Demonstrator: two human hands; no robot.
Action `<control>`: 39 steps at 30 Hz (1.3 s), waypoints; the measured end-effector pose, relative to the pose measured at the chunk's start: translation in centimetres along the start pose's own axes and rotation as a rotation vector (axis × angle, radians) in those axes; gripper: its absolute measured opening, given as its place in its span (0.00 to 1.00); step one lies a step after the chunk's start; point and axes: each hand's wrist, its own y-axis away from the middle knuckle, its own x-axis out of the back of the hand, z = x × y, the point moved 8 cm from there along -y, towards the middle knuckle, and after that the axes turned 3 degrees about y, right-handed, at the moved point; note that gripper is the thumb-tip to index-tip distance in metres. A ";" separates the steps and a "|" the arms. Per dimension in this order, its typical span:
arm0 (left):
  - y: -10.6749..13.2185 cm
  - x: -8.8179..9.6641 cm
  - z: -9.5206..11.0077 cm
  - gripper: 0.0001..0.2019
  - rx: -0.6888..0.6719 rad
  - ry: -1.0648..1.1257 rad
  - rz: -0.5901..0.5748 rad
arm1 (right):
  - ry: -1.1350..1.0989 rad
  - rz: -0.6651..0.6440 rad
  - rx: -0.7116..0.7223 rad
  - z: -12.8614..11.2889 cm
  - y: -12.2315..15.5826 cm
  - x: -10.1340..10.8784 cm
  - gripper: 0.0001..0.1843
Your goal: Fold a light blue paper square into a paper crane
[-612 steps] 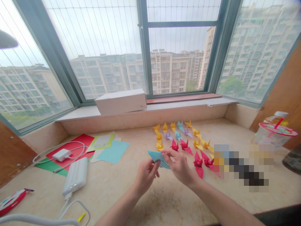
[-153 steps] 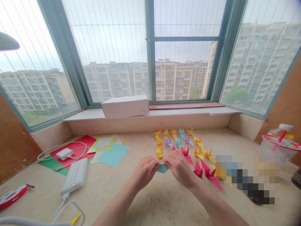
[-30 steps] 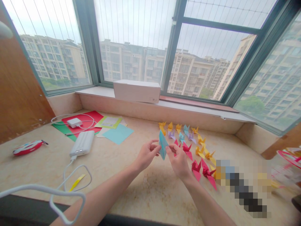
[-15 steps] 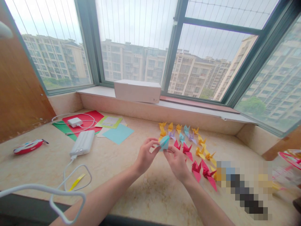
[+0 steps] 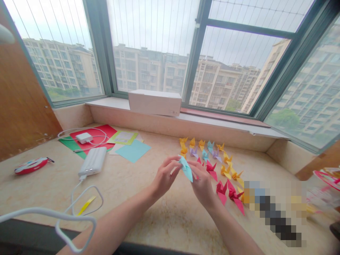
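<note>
Between my two hands, above the stone counter, is a light blue folded paper crane [image 5: 186,170], its narrow body slanting down toward me. My left hand [image 5: 168,173] pinches its upper left end with thumb and fingers. On the other side my right hand [image 5: 200,181] has its fingers closed at the paper's right edge; some fingertips are hidden behind it. Just beyond and to the right stand several finished paper cranes: red cranes [image 5: 211,170] closest to my right hand, yellow cranes [image 5: 226,172] past them, and a purple crane [image 5: 194,152] farther back.
Left of my hands lie a blue paper sheet [image 5: 134,150], red paper [image 5: 107,130] and green paper [image 5: 69,144]. A white power bank [image 5: 93,161] with a looping white cable [image 5: 90,219] is nearer. A red-and-white pouch [image 5: 33,165] sits far left; a white box [image 5: 155,103] rests on the sill.
The blue paper has turned in my fingers, from a wide upright shape to a narrow one pointing down and right. My right hand has shifted slightly lower and closer to me.
</note>
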 end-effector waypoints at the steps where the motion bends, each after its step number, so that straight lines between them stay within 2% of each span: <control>1: 0.0 0.0 0.0 0.08 -0.004 0.007 -0.002 | 0.018 0.002 0.012 -0.2 0.0 0.2 0.14; 7: -0.2 0.4 0.5 0.07 -0.028 0.014 0.018 | 0.052 0.020 0.035 -0.6 0.1 0.4 0.15; 12: -0.3 0.2 0.3 0.06 0.003 0.006 -0.006 | 0.047 0.091 0.010 0.0 0.2 0.7 0.12; 17: -0.3 -0.7 -0.1 0.03 0.116 0.070 -0.066 | 0.013 0.110 -0.117 0.8 0.2 0.7 0.11; 24: 0.1 -1.9 -0.7 0.09 0.310 0.239 -0.149 | -0.094 0.028 -0.229 1.0 0.1 0.1 0.14; 33: 0.8 -2.5 -1.7 0.13 0.526 0.454 -0.101 | -0.171 0.014 -0.307 1.7 0.3 -0.4 0.16; 39: 1.2 -2.7 -2.3 0.15 0.595 0.511 -0.057 | -0.205 0.137 -0.456 3.0 0.6 0.3 0.18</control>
